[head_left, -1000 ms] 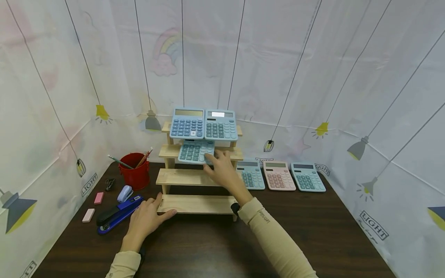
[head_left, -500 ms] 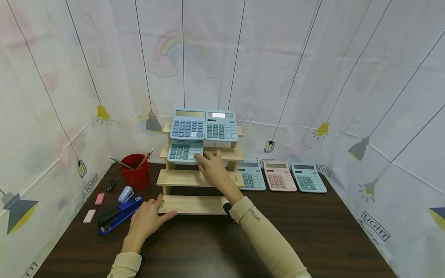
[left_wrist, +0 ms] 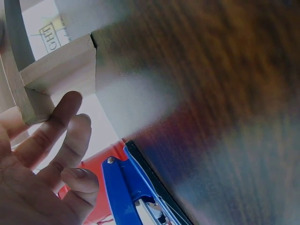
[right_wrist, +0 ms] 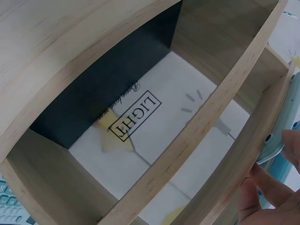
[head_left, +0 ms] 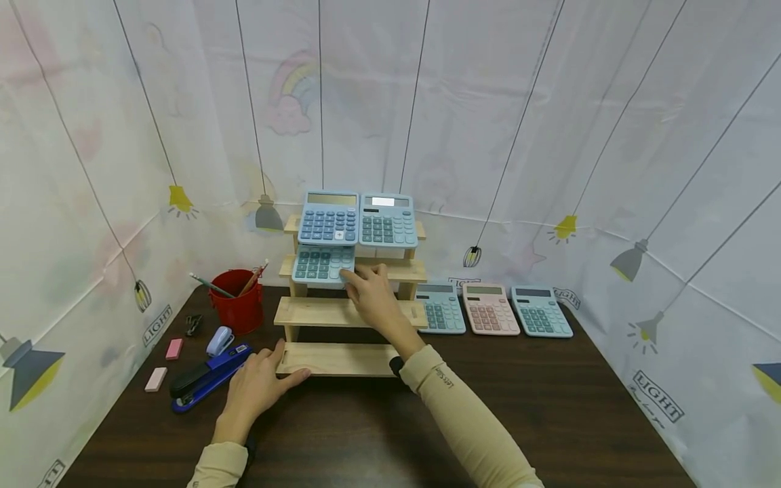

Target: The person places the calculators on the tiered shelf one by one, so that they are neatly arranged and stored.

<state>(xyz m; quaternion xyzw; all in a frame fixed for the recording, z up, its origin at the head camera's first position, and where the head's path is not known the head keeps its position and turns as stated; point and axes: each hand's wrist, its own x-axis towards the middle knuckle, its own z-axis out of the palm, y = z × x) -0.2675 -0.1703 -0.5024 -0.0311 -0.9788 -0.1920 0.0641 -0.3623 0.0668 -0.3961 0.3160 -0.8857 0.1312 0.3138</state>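
My right hand pinches the lower right corner of a light blue calculator on the second shelf from the top of a stepped wooden stand. In the right wrist view, the thumb is over the calculator edge and the fingers are below it. My left hand holds the left end of the lowest shelf, its thumb along the front. The left wrist view has its fingers at the shelf's end piece. Two blue calculators, one left and one right, fill the top shelf.
Right of the stand lie a blue calculator, a pink one and another blue one. Left are a red bucket with pencils, a blue stapler, a small light blue stapler, erasers and a black clip.
The calculator on the second shelf has slid left to the shelf's left end, with my right hand moving along with it. My left hand has stayed at the lowest shelf.
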